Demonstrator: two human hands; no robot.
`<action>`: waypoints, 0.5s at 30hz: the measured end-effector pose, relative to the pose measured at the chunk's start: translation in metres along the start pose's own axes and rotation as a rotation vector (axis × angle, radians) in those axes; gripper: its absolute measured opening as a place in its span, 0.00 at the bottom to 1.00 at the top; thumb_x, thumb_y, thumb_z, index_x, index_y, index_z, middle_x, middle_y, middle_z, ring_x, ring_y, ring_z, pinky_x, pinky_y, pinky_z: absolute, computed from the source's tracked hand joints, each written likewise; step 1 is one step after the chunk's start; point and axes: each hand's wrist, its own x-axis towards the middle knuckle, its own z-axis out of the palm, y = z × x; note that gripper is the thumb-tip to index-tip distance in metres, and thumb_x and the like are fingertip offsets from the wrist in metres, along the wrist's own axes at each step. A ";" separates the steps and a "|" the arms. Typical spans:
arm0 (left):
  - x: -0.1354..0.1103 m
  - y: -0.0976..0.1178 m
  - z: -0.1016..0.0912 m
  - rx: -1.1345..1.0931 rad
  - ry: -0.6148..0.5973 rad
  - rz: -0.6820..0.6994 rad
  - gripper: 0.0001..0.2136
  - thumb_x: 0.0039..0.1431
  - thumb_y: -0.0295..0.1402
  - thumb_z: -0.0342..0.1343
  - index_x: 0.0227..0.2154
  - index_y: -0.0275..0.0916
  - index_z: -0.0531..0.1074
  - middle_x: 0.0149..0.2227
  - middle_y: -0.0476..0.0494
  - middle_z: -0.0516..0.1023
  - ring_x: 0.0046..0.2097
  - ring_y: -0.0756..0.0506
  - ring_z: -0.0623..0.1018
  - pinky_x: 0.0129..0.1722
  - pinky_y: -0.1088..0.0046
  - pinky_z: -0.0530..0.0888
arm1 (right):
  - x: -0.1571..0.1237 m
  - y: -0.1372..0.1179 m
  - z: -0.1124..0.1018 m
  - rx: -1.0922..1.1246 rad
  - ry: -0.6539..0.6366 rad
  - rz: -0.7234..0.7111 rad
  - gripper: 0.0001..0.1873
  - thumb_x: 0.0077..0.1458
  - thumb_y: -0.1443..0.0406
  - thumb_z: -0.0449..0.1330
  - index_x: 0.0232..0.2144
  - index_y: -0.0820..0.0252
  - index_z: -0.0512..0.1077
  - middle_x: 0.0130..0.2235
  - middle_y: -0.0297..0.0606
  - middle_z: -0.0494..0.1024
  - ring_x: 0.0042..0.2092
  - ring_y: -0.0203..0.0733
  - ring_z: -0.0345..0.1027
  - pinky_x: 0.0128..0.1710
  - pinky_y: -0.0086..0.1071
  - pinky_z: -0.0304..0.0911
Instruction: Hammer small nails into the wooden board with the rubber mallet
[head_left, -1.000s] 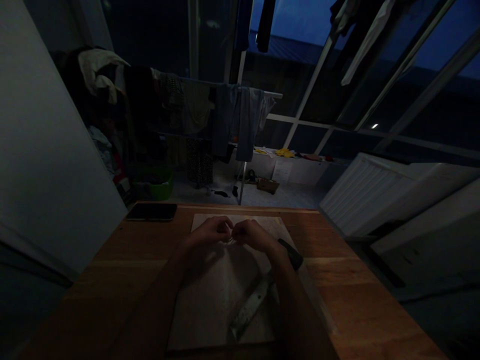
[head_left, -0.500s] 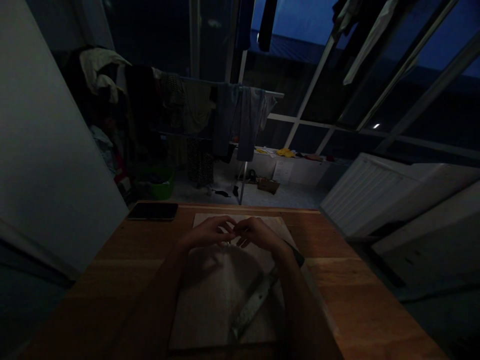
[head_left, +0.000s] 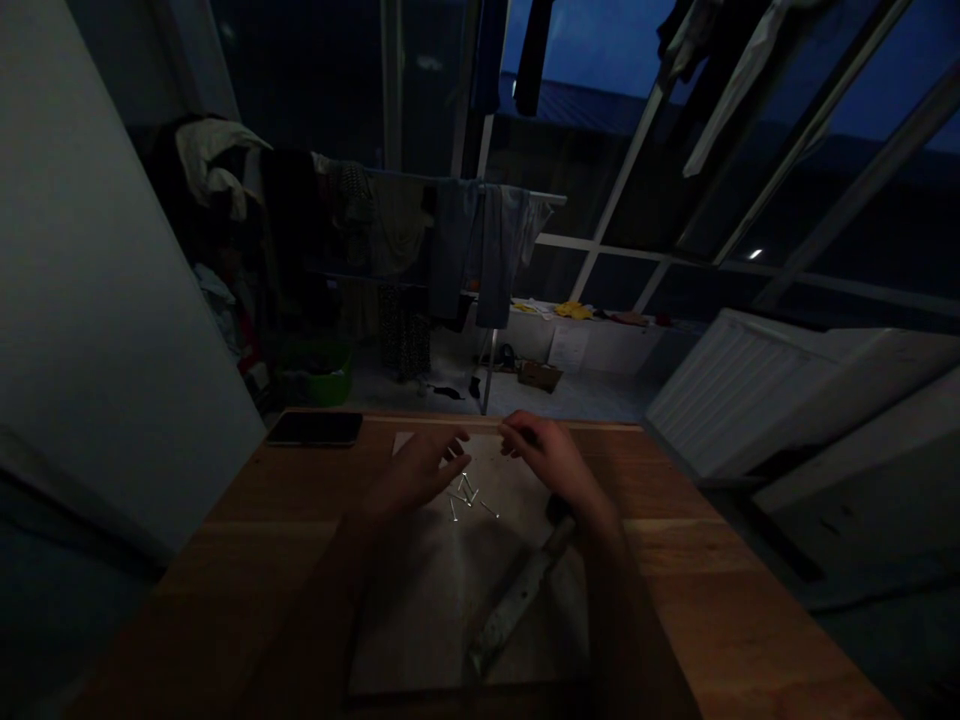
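Several thin, shiny nails (head_left: 466, 490) lie loosely scattered on a pale wooden board (head_left: 420, 620). Just left of them, my left hand (head_left: 426, 468) hovers over the board, its thumb and fingers apart and nothing seen between them. My right hand (head_left: 546, 450) is raised over the far right part of the board, fingers curled and tips drawn together; whatever they may pinch is too dark to make out. Under my right forearm a hammer (head_left: 517, 600) lies slanted on the board, its worn handle towards me and its dark head partly hidden by my wrist.
The board rests on a wooden table (head_left: 697, 570). A dark phone (head_left: 315, 428) lies at the table's far left corner. Beyond stand a drying rack with clothes (head_left: 450, 240), a green basket (head_left: 330, 375) and a white ribbed panel (head_left: 727, 390). The light is dim.
My hands were close together over the board and have moved apart, the right one going right and away. The nails now lie in view beneath them.
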 end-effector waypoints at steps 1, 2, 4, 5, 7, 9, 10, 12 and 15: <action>-0.007 0.004 0.006 0.047 -0.006 0.008 0.14 0.66 0.37 0.55 0.51 0.39 0.74 0.44 0.40 0.83 0.43 0.42 0.82 0.47 0.64 0.76 | -0.002 -0.005 -0.004 -0.023 0.048 -0.020 0.14 0.67 0.57 0.56 0.32 0.58 0.74 0.29 0.36 0.81 0.32 0.39 0.76 0.36 0.29 0.70; -0.015 0.008 0.012 0.095 -0.035 0.019 0.14 0.66 0.37 0.55 0.52 0.40 0.74 0.46 0.39 0.83 0.46 0.41 0.81 0.50 0.63 0.75 | -0.004 -0.011 -0.007 -0.036 0.096 -0.039 0.15 0.67 0.56 0.56 0.33 0.58 0.74 0.29 0.36 0.80 0.32 0.39 0.76 0.36 0.29 0.69; -0.034 0.011 0.028 0.189 -0.109 0.044 0.16 0.65 0.35 0.57 0.54 0.40 0.73 0.52 0.36 0.81 0.53 0.38 0.80 0.55 0.60 0.74 | -0.010 -0.021 -0.012 -0.028 0.192 -0.075 0.14 0.67 0.55 0.56 0.37 0.57 0.75 0.32 0.36 0.80 0.33 0.39 0.76 0.36 0.29 0.70; -0.044 0.012 0.035 0.239 -0.150 0.038 0.17 0.65 0.35 0.58 0.55 0.40 0.73 0.55 0.35 0.79 0.55 0.36 0.78 0.57 0.58 0.73 | -0.012 -0.025 -0.013 -0.019 0.237 -0.089 0.14 0.68 0.55 0.56 0.40 0.57 0.76 0.34 0.36 0.80 0.35 0.40 0.76 0.36 0.29 0.70; -0.067 0.008 0.049 0.329 -0.186 -0.005 0.18 0.64 0.34 0.58 0.56 0.40 0.73 0.56 0.34 0.78 0.55 0.34 0.78 0.56 0.55 0.73 | -0.021 -0.024 -0.014 -0.031 0.294 -0.105 0.16 0.68 0.55 0.54 0.45 0.57 0.76 0.38 0.38 0.79 0.37 0.41 0.76 0.37 0.30 0.71; -0.090 -0.002 0.058 0.371 -0.130 -0.027 0.19 0.66 0.33 0.55 0.59 0.42 0.71 0.58 0.35 0.77 0.57 0.35 0.77 0.57 0.55 0.74 | -0.035 -0.011 -0.012 -0.111 0.288 -0.100 0.17 0.67 0.56 0.54 0.46 0.57 0.77 0.43 0.41 0.78 0.41 0.43 0.76 0.41 0.33 0.73; -0.101 -0.009 0.061 0.378 -0.076 -0.035 0.19 0.66 0.32 0.54 0.60 0.42 0.71 0.58 0.35 0.76 0.58 0.36 0.76 0.58 0.55 0.74 | -0.047 0.001 -0.012 -0.168 0.255 -0.087 0.17 0.66 0.56 0.54 0.45 0.57 0.78 0.46 0.43 0.78 0.43 0.44 0.75 0.44 0.36 0.73; -0.122 -0.024 0.064 0.408 0.077 -0.079 0.18 0.68 0.33 0.51 0.58 0.41 0.73 0.58 0.35 0.77 0.58 0.37 0.76 0.60 0.55 0.73 | -0.080 0.030 -0.012 -0.263 0.258 -0.029 0.18 0.64 0.56 0.54 0.46 0.57 0.79 0.49 0.46 0.77 0.47 0.48 0.75 0.50 0.41 0.73; -0.151 -0.043 0.065 0.420 0.146 -0.092 0.17 0.71 0.36 0.48 0.57 0.43 0.75 0.59 0.37 0.77 0.59 0.38 0.76 0.62 0.56 0.73 | -0.148 0.078 -0.014 -0.335 0.293 0.145 0.20 0.62 0.54 0.55 0.47 0.57 0.79 0.51 0.49 0.78 0.51 0.52 0.74 0.54 0.46 0.72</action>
